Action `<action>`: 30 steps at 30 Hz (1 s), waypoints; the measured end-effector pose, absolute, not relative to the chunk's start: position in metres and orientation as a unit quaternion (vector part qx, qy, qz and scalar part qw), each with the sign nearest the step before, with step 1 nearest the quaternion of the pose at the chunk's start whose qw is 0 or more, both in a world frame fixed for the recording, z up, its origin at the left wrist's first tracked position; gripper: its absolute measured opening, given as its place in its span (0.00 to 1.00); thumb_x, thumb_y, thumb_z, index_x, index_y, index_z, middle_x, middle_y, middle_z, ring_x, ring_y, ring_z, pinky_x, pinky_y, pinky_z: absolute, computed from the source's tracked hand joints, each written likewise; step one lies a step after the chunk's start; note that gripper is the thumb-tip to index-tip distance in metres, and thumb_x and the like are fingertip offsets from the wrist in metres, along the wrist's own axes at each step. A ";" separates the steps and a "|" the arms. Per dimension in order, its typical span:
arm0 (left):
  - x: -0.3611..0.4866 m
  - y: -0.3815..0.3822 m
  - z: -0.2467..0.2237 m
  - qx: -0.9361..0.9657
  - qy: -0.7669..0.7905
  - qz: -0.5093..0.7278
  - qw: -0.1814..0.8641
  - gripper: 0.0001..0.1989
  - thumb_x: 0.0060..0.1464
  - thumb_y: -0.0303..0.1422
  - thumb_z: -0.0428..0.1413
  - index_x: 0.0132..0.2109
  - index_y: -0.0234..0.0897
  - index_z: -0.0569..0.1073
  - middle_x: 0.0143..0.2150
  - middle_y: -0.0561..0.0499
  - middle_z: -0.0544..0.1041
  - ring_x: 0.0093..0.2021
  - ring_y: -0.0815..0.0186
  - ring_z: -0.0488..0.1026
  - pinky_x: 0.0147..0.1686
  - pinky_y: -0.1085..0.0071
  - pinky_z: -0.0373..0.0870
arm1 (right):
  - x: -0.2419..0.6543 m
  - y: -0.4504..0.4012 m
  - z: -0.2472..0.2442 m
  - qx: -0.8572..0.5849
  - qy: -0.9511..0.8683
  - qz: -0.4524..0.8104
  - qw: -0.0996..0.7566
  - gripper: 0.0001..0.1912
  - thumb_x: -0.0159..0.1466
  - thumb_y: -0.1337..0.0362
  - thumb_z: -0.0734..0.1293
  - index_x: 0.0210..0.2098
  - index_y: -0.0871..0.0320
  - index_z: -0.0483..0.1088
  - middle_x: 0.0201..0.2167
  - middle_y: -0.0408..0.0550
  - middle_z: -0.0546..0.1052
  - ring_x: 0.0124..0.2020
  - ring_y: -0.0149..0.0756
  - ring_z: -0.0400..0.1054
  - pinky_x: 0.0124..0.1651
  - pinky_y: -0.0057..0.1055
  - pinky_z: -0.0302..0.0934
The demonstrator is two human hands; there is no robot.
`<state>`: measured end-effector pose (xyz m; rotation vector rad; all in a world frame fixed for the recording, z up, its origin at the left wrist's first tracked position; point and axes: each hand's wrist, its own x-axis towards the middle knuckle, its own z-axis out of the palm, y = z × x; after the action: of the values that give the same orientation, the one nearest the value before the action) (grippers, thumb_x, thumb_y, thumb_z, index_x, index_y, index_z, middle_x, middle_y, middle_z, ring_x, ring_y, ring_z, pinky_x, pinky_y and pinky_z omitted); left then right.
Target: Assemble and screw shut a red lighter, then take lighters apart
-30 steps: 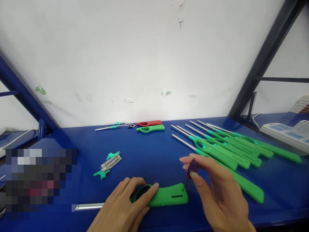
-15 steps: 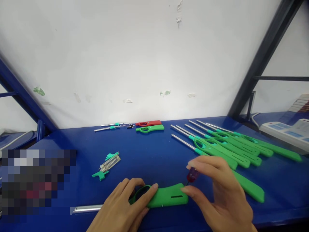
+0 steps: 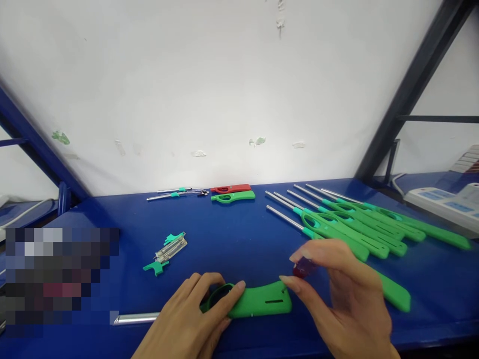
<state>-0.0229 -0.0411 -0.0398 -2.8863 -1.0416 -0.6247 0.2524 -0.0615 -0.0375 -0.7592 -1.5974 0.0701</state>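
Note:
A green long-necked gas lighter (image 3: 260, 300) lies on the blue table, its metal tube (image 3: 136, 318) pointing left. My left hand (image 3: 194, 309) is closed over its trigger-loop end and holds it down. My right hand (image 3: 344, 299) pinches the translucent purple-red handle of a small screwdriver (image 3: 302, 267) between fingertips and thumb. The handle leans over the lighter's right end, where a small dark spot shows beside my thumb. Most of the screwdriver's shaft is hidden, so I cannot tell whether its tip sits in a hole there.
Several green lighters (image 3: 355, 224) lie in a slanted row at right. Loose teal parts and clear pieces (image 3: 170, 249) rest left of centre. By the wall are a red casing (image 3: 232, 188), a green casing (image 3: 239, 197) and metal tubes with wires (image 3: 162, 198). A blurred-out object (image 3: 56, 279) sits at left.
My right fingers have turned the screwdriver handle slightly and shifted it a little to the right. My left hand and the lighter stay almost where they were.

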 end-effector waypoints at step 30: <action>-0.023 -0.043 -0.038 -0.924 -0.347 -0.160 0.011 0.28 0.74 0.30 0.48 0.76 0.56 0.64 0.60 0.45 0.76 0.51 0.58 0.80 0.53 0.60 0.83 | 0.249 -0.063 -0.039 -0.367 -0.697 0.018 0.616 0.37 0.68 0.78 0.69 0.71 0.47 0.64 0.50 0.47 0.80 0.46 0.35 0.78 0.47 0.33 0.78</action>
<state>-0.0231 -0.0428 -0.0383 -2.8819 -1.0831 -0.4980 0.2492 -0.0630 -0.0386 -0.8443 -1.6055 0.0424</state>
